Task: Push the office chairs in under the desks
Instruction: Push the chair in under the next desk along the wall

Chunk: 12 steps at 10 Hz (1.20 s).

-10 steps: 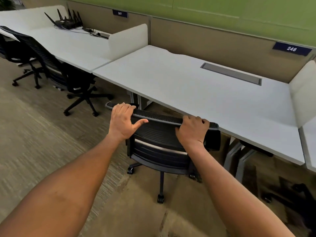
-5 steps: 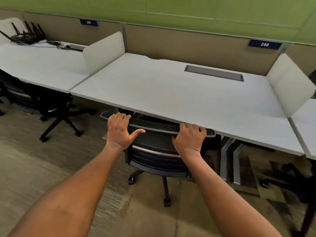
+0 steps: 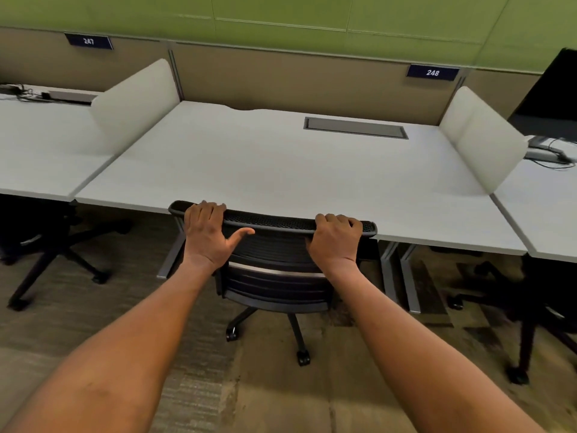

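Observation:
A black office chair (image 3: 274,276) stands at the front edge of the white desk (image 3: 281,170) marked 248. Its seat is hidden under the desktop and the top of its mesh backrest touches the desk edge. My left hand (image 3: 209,235) grips the left part of the backrest top, fingers curled over it, thumb stretched out to the right. My right hand (image 3: 335,240) grips the right part of the same rail. Another black chair (image 3: 46,245) sits tucked under the left desk (image 3: 40,151).
White divider panels (image 3: 137,101) (image 3: 480,139) stand on both sides of the desk. A grey cable hatch (image 3: 356,128) lies near its back. A dark monitor (image 3: 552,98) stands on the right desk, with a chair base (image 3: 530,323) on the carpet below it.
The chair has rolled forward until its backrest meets the desk edge. My view has swung right and squared up to desk 248; the left desk's router has left the frame.

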Available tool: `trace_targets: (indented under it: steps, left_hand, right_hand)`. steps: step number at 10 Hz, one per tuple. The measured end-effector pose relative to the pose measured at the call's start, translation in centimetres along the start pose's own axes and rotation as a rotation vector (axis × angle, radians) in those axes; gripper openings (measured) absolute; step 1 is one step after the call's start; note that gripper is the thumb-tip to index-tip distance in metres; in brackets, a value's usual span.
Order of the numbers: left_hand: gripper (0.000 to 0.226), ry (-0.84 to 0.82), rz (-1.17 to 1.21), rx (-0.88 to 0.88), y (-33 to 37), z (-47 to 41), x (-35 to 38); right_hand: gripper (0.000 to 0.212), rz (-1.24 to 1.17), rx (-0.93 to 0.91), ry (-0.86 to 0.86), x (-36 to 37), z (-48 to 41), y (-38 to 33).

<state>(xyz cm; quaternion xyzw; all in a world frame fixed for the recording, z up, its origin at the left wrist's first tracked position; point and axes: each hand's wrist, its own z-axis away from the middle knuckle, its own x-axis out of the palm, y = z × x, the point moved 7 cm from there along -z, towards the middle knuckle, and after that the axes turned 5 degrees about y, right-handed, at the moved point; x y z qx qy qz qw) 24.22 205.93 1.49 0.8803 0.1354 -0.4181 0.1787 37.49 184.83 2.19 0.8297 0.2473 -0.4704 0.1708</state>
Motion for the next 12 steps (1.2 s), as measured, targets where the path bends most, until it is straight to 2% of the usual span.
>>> trace_targets:
  steps: [3, 6, 8, 9, 10, 11, 12]
  left_hand:
    - [0.084, 0.008, 0.072, -0.011, -1.7, -3.4, 2.2]
    - [0.079, 0.073, 0.041, -0.006, -2.3, -3.2, 3.1]
    - [0.078, -0.022, 0.019, -0.008, -2.4, -3.2, 3.1]
    - [0.081, -0.141, -0.035, -0.005, -2.1, -3.0, 2.7]
    - [0.088, -0.252, -0.081, -0.037, -2.0, -3.1, 2.8]
    - [0.087, -0.273, 0.025, -0.130, -0.8, -1.9, 1.8]
    - [0.078, -0.128, 0.188, -0.155, 1.5, 0.3, 0.9]
  right_hand:
    - [0.024, 0.010, 0.014, -0.001, 2.6, -3.6, -0.8]
    - [0.023, -0.027, -0.023, 0.160, 3.1, -3.5, -0.8]
    - [0.012, -0.038, 0.029, 0.034, 3.0, -4.0, -1.0]
    - [0.024, -0.009, 0.054, -0.150, 3.4, -3.9, -1.1]
    - [0.047, -0.016, 0.082, -0.232, 3.5, -3.5, -1.1]
    - [0.080, -0.007, 0.080, -0.287, 2.6, -1.2, -1.4]
    - [0.091, -0.037, 0.044, -0.197, 2.0, 1.5, -2.5]
